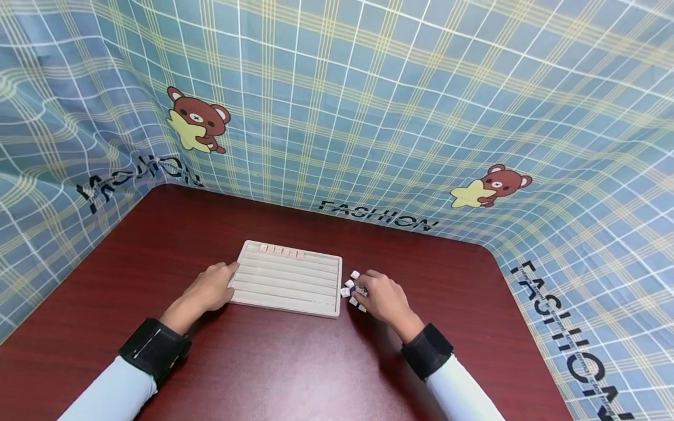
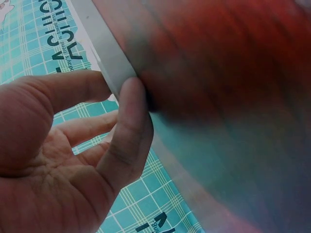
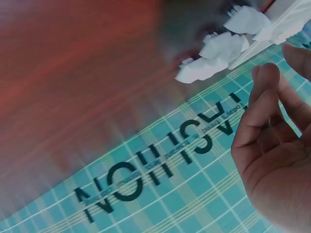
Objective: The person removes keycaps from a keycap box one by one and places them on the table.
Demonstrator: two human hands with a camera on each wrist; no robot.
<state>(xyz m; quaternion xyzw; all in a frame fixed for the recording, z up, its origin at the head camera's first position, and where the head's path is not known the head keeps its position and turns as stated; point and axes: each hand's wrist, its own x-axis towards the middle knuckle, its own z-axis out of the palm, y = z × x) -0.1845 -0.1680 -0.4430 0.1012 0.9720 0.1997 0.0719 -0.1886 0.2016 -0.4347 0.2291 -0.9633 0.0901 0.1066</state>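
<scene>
A cream-coloured ridged tray [image 1: 286, 280] lies on the table, with a short row of small pale pink tiles [image 1: 278, 250] in its top groove. My left hand [image 1: 210, 286] grips the tray's left edge; in the left wrist view the thumb and fingers pinch the pale rim [image 2: 114, 63]. Beyond the tray's right end lies a loose cluster of small white blocks [image 1: 345, 292], keycap-like in shape. Above that cluster my right hand [image 1: 384, 297] reaches down with bent fingers and covers part of it. In the right wrist view the white blocks [image 3: 214, 58] show apart from the fingertips, which hold nothing visible.
Both hands work on a dark red wooden table [image 1: 295, 362]. Behind it and along both sides hangs a blue plaid cloth [image 1: 337, 117] printed with bears and lettering. Dark bands [image 1: 155, 348] wrap both wrists.
</scene>
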